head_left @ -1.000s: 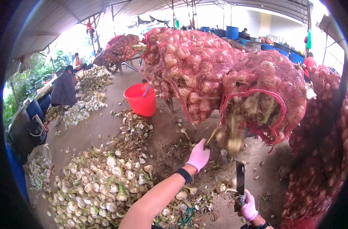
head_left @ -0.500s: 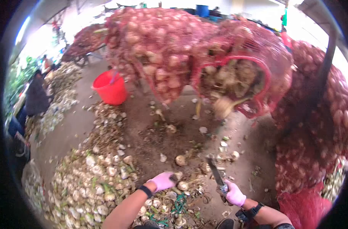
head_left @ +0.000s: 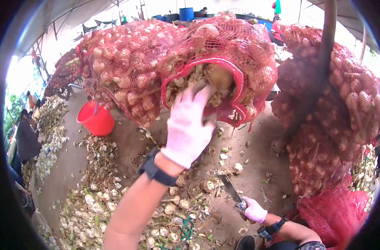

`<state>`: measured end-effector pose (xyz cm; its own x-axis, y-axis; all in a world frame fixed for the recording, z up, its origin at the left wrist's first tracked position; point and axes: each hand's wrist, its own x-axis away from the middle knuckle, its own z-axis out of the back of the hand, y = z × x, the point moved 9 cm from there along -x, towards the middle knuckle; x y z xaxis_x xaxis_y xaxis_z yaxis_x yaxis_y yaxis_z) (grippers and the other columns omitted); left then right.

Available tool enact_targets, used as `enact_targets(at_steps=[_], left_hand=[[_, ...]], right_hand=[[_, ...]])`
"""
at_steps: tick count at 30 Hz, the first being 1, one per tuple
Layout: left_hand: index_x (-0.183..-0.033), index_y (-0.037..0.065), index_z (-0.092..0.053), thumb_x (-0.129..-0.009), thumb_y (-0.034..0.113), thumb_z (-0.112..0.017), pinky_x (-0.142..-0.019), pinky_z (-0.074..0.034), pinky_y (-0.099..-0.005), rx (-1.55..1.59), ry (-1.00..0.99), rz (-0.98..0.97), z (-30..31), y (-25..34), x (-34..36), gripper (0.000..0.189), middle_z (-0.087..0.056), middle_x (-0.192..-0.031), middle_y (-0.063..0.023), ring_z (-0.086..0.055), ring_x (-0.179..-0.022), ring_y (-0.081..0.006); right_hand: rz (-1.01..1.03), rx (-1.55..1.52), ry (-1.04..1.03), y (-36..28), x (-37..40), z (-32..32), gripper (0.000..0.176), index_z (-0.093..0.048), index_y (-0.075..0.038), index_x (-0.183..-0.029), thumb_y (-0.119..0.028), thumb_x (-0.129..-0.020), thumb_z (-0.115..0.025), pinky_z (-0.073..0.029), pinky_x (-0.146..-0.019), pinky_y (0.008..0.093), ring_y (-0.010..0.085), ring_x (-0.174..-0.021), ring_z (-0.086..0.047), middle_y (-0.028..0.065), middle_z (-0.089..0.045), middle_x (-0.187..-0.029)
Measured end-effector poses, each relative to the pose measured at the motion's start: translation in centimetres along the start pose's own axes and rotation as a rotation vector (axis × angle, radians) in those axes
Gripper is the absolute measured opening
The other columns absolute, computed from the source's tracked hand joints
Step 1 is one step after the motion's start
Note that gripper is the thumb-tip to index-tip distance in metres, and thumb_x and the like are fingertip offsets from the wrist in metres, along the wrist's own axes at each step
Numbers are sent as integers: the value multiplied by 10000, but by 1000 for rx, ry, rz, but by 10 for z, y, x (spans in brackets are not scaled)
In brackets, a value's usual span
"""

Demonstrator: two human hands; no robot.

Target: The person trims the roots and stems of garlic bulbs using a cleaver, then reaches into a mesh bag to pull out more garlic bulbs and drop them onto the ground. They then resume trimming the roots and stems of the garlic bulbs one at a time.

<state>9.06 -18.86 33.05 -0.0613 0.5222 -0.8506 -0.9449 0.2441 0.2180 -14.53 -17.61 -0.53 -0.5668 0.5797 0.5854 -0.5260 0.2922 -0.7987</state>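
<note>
My left hand (head_left: 188,125), in a pale pink glove, reaches up to the mouth of a red mesh sack (head_left: 256,66) full of garlic bulbs. Its fingers are spread, somewhat blurred, and the fingertips overlap the garlic (head_left: 198,77) just inside the opening. Low on the right, my right hand (head_left: 255,210), gloved the same way, is closed around the handle of a knife (head_left: 229,187). The blade points up and to the left above the dirt floor. Below my left forearm lies a spread of trimmed garlic bulbs (head_left: 163,231).
A red bucket (head_left: 96,118) stands on the left. More mesh sacks of garlic (head_left: 123,71) lean at the back, and others (head_left: 323,137) are stacked on the right behind a dark pole (head_left: 326,37). An empty-looking red net (head_left: 336,212) lies at lower right. People sit far left.
My left hand has left the garlic on the ground and moved up and forward to the sack opening. The view has tilted and shifted. My right hand keeps the knife in place.
</note>
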Motion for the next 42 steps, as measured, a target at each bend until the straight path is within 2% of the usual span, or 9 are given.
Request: enact_targets(at_steps=[6,14,22,27,29,30,32,36,42], left_hand=[[-1096,74,-550,-609,251,-790,-852,-469,-487,-421,-52,110,-55,-17,-68,571,-532,-1145,-148,-502,-1085,-354],[-1177,40,-503,-591,199,-780,-853,-466,-461,-360,-39,132,-36,-33,-17,667,-561,-1063,-176,-515,-1005,-396],[-1221,40,-481,-648,51,-644,-940,-436,-396,-29,-58,151,-15,-4,-8,596,-520,-1132,-182,-522,-1078,-354],[-1249,-6,-455,-650,186,-706,-977,-406,-440,-95,-28,119,-45,13,-41,678,-466,-1262,-242,-471,-1144,-409],[-1163,14,-520,-646,213,-759,-920,-438,-401,-62,15,-23,-50,25,-64,603,-560,-1155,-199,-537,-1090,-348],[-1113,9,-541,-645,239,-780,-835,-479,-386,-17,-174,196,-65,10,-77,574,-625,-1000,-185,-607,-955,-323],[-1180,9,-517,-654,232,-774,-787,-499,-380,12,-146,106,-72,15,-97,627,-645,-901,-168,-637,-848,-298],[-1194,32,-519,-596,234,-768,-866,-467,-455,198,-291,262,-90,-1,-86,679,-614,-1014,-219,-556,-1053,-383],[-1010,65,-575,-586,179,-731,-805,-479,-439,-105,-145,-5,-58,25,-47,466,-622,-898,-175,-587,-907,-367]], right_hand=[[147,-244,17,1,-7,0,227,-486,-69,-1037,-56,-835,-588,-349,-393,262,95,-451,-429,-8,-454,-601],[160,-242,36,12,-11,15,305,-495,-91,-1135,-101,-850,-604,-314,-344,264,89,-421,-404,-7,-457,-591],[194,-383,221,13,-6,54,179,-476,-66,-943,-109,-872,-635,-387,-400,280,108,-459,-463,-2,-478,-611],[197,-438,246,6,-8,60,169,-471,-63,-941,-86,-872,-624,-393,-402,281,113,-467,-472,12,-493,-630],[246,-462,233,5,-12,63,170,-471,-61,-955,-78,-872,-618,-397,-406,286,117,-472,-477,18,-497,-634],[243,-464,236,6,-14,64,170,-471,-61,-955,-78,-872,-618,-397,-406,286,117,-472,-477,18,-497,-634],[253,-434,226,6,-15,66,177,-470,-59,-974,-74,-874,-615,-402,-429,278,106,-504,-481,8,-498,-657],[268,-362,288,6,-21,75,184,-469,-56,-987,-56,-872,-612,-404,-456,264,93,-544,-485,-7,-495,-682],[316,-453,278,4,-13,79,207,-475,-57,-1000,0,-850,-605,-401,-456,259,90,-548,-480,-16,-491,-690]])
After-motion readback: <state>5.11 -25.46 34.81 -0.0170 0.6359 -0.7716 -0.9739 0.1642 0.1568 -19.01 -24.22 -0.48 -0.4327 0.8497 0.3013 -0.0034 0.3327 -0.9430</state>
